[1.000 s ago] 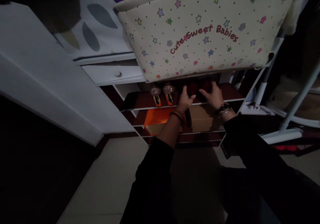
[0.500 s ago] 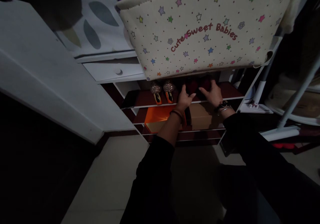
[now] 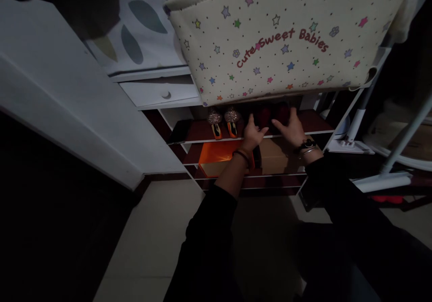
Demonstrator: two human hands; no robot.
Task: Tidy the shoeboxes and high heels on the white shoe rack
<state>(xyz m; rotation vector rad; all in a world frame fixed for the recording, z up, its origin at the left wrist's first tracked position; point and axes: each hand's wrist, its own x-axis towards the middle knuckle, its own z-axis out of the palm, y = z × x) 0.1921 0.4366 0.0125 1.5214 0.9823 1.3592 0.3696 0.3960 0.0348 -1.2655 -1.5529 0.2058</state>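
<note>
Both hands reach in to the upper shelf, and the red pair, probably shoes, sits there between them, dim under the hanging edge of the cloth. The left hand is at the left side of the pair, its thumb pointing inward and standing apart from the forefinger. The right hand is at the right side, with thumb and forefinger likewise spread; the other fingers are mostly hidden on both. I cannot tell whether either hand is clamped on the pair or only rests against it.

The step in hand looks like handling or squaring up the pair on the shelf. The next move seems to call for even pressure from both sides, clear of the glittery pair just to the left and of the cloth overhead. The orange box and the brown box lie on the shelf below, under the wrists.

Against the frame a second ago, the whole view is shifted slightly right and up; the hands stand much the same to the red pair, which shows no clear change of place on the shelf
</note>
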